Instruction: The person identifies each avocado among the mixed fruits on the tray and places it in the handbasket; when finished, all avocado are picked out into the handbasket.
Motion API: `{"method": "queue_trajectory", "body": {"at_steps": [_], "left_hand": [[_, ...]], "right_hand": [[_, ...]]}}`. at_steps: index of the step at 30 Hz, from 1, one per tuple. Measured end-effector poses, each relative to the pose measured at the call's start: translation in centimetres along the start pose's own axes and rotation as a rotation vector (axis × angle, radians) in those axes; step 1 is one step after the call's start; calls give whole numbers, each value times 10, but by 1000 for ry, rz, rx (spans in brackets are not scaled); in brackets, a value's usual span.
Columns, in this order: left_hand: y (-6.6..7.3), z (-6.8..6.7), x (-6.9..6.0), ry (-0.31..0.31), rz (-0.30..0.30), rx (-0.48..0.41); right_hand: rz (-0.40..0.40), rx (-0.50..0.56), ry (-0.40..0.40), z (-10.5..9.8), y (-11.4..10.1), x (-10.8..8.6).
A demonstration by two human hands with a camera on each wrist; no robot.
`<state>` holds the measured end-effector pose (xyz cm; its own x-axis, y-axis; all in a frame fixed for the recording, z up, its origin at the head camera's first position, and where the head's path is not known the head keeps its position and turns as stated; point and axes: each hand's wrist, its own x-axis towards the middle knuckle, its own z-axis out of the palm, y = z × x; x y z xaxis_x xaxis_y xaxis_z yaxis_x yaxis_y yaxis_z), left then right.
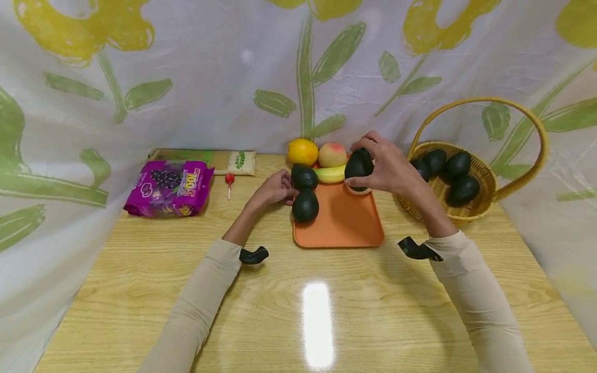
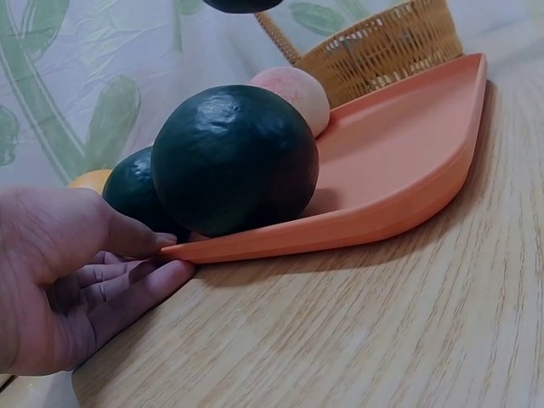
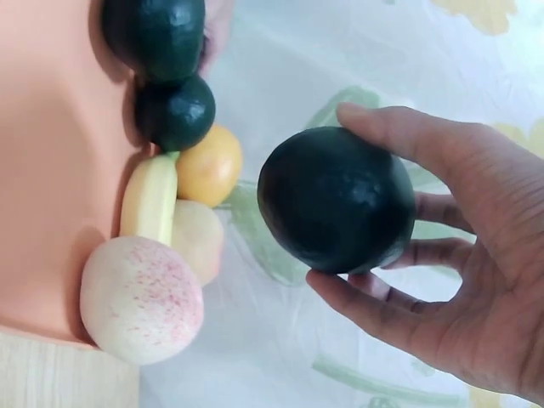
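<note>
My right hand (image 1: 389, 166) grips a dark green avocado (image 3: 336, 204), held in the air above the back right of an orange tray (image 1: 345, 223). Below it, a pale pink peach (image 3: 142, 299) shows partly in the head view. At the tray's left edge my left hand (image 1: 275, 189) pinches the rim, thumb on top and fingers beneath in the left wrist view. Beside that hand sit two more avocados, one farther back (image 1: 304, 177) and one nearer (image 1: 305, 206). A banana (image 1: 331, 174) lies along the tray's back, with an orange-yellow fruit (image 1: 302, 153) and another peach (image 1: 332, 155) behind it.
A wicker basket (image 1: 487, 178) with a tall handle stands right of the tray, holding several avocados (image 1: 462, 190). Left are a purple snack bag (image 1: 170, 187), a red lollipop (image 1: 229, 179) and a brown packet (image 1: 240, 162). A flower-printed cloth (image 1: 210, 77) hangs behind the table.
</note>
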<state>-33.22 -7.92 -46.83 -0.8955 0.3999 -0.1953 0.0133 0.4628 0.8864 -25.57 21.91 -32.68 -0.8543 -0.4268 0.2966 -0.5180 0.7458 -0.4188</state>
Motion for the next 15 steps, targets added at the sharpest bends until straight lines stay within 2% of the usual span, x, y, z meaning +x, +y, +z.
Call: {"method": "queue_trajectory", "body": {"at_steps": [4,8,15], "left_hand": [[-1,1,0,2,6,-4],[-1,1,0,5,16,6],[-3,1,0,2,14,7]], "right_hand": [[11,8,30,-4,1,-2],[39,-9,25,-9,4,-7],[104,-20,49,-28,9,-16]]}}
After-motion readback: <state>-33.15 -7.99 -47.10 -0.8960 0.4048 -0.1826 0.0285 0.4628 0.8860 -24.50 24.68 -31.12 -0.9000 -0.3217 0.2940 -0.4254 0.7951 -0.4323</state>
